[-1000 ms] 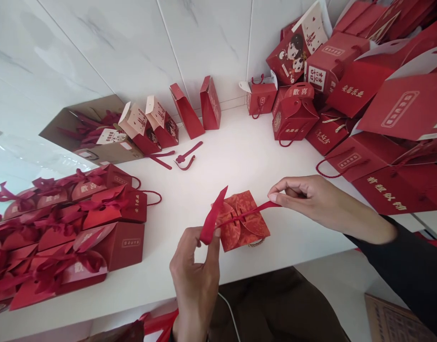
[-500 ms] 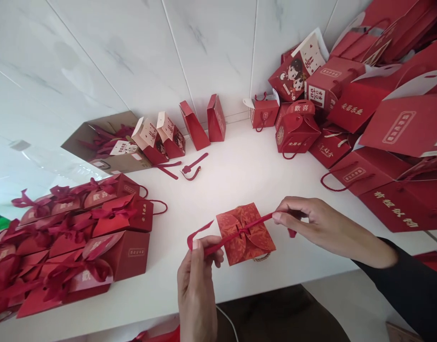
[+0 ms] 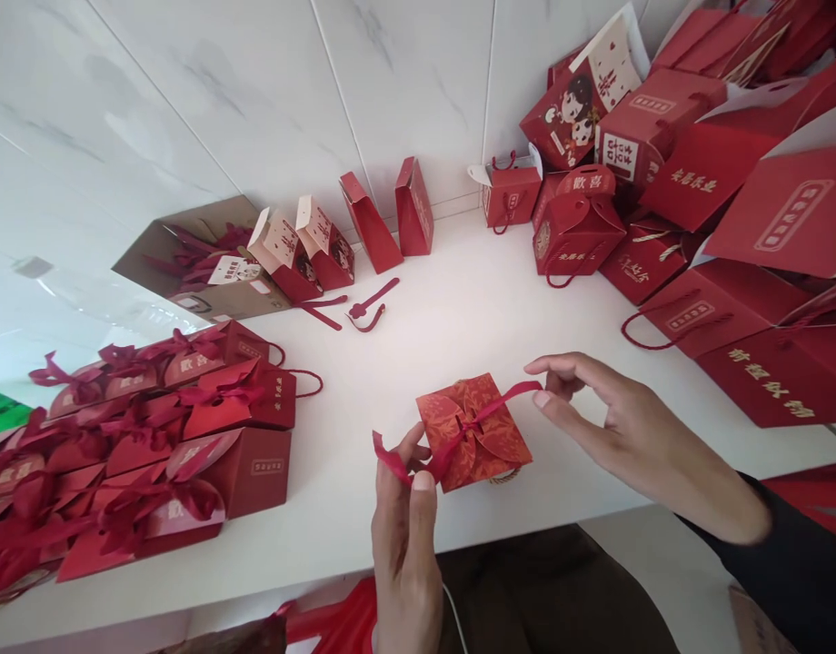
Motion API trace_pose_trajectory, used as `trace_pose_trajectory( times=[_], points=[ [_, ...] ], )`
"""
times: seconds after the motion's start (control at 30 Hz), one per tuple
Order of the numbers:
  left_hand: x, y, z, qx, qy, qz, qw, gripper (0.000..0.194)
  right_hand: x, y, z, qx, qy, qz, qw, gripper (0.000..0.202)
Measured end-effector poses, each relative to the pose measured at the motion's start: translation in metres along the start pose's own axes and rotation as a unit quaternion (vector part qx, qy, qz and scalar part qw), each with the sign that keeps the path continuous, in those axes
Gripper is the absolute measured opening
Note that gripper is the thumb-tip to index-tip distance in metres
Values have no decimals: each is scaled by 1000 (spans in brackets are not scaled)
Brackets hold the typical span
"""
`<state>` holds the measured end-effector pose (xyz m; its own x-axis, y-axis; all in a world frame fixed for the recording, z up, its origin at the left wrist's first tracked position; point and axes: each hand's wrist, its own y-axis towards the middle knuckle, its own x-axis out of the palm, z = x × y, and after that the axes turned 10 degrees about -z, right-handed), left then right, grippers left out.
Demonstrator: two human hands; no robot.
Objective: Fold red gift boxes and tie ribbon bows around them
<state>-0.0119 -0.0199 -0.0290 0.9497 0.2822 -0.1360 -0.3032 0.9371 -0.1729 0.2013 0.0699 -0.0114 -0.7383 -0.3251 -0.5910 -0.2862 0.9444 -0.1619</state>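
A small red-orange patterned gift box (image 3: 490,454) sits on the white table, its curved flaps folded together on top. Across it runs a dark red ribbon (image 3: 503,400), knotted at the centre. My left hand (image 3: 408,536) is at the box's left edge, with the ribbon's left tail between thumb and fingers; the tail's end curls upward. To the right, my right hand (image 3: 602,418) has thumb and forefinger apart, and the ribbon's right end lies by the thumb tip. Part of a twisted cord handle shows under the box's near edge.
Several ribbon-tied red boxes (image 3: 254,463) stand in rows at left. Behind them is a cardboard carton (image 3: 233,304) of ribbons. Loose ribbon pieces (image 3: 370,304) lie mid-table. Small upright boxes (image 3: 414,213) line the tiled wall. A tall pile of red boxes (image 3: 697,182) fills the right.
My right fingers have parted from the ribbon's right end, which they pinched before. My left hand has moved right, closer to the box. The ribbon looks slacker.
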Motion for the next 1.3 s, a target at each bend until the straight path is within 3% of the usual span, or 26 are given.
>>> trace_pose_trajectory(
  times=[0.17,0.27,0.4,0.53,0.73,0.87,0.97,1.17,1.3],
  points=[
    [1,2,13,22,52,19,998,37,4,-2,-11,23,19,-80,996,34],
    [-2,10,17,35,59,1,998,41,3,0,-16,27,32,-72,997,34],
    [-5,18,15,56,10,11,998,42,3,1,-17,23,30,-93,995,37],
    [-9,18,9,80,-50,-40,995,40,8,2,-13,20,16,-138,990,32],
    [-5,13,15,101,-20,10,995,29,8,2,-17,21,51,-80,995,26],
    [0,15,20,122,-55,-10,991,26,7,0,-29,7,109,-22,994,19],
    [2,17,21,118,-101,-32,987,27,10,0,-38,-20,204,-27,978,17],
    [10,22,28,96,-133,-43,986,30,19,8,-44,-53,427,-110,896,16],
    [13,24,26,58,-110,-2,992,33,24,13,-36,-12,427,-55,903,13]
  ],
)
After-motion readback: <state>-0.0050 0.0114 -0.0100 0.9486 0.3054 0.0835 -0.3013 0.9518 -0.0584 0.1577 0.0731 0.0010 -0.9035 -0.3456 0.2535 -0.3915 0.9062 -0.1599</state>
